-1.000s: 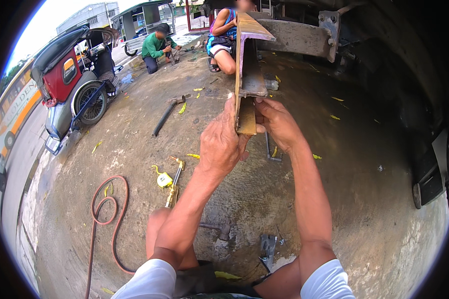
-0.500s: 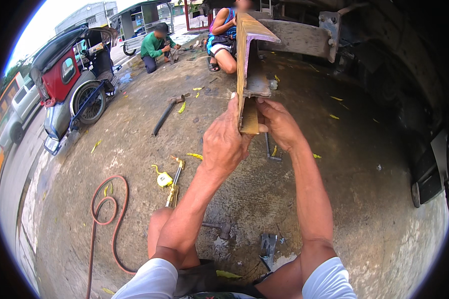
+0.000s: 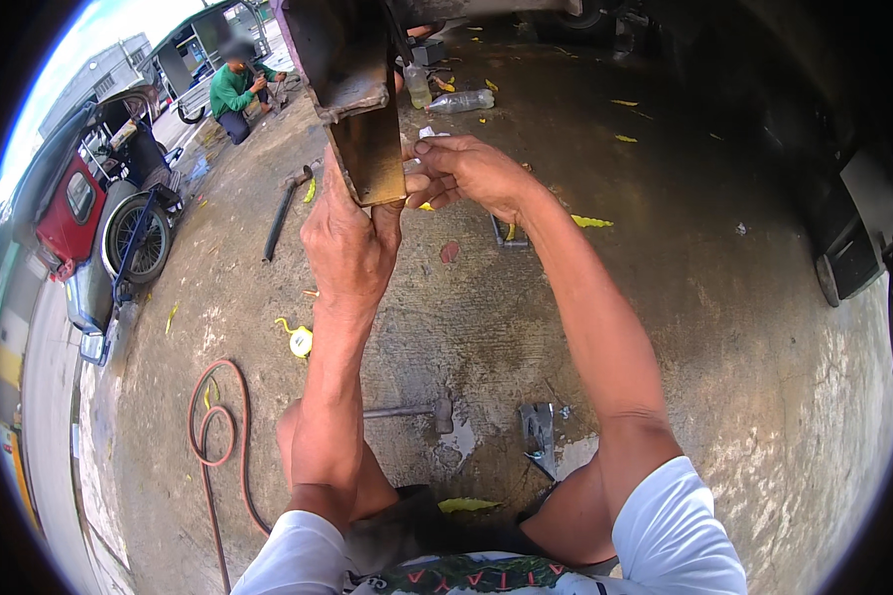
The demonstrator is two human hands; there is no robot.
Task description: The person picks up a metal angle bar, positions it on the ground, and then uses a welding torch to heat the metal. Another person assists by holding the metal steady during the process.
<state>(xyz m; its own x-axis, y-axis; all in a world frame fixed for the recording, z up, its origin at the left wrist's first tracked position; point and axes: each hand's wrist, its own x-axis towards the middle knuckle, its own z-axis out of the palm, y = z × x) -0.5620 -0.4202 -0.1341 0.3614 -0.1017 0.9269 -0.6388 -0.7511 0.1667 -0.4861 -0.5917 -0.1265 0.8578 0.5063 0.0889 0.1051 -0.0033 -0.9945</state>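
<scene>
Left hand (image 3: 347, 248): curled around golden-brown angled steel piece (image 3: 369, 149), 11 o'clock
Right hand (image 3: 474, 177): half-curled; hold unclear
Steel piece: now seen closer, sightline apparently eased

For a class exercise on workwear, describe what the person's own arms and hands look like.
Short white sleeves leave both forearms bare. The left hand and right hand are also bare, without gloves; no watch or bracelet shows.

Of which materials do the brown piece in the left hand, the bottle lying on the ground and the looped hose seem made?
Brown piece: probably steel, dull and rusty-looking; it has flat faces and thin edges.
Lying bottle: likely clear plastic, shiny; it is see-through, though glass remains possible.
Looped hose: perhaps rubber or soft plastic, reddish-brown; it bends in smooth curves.
</scene>
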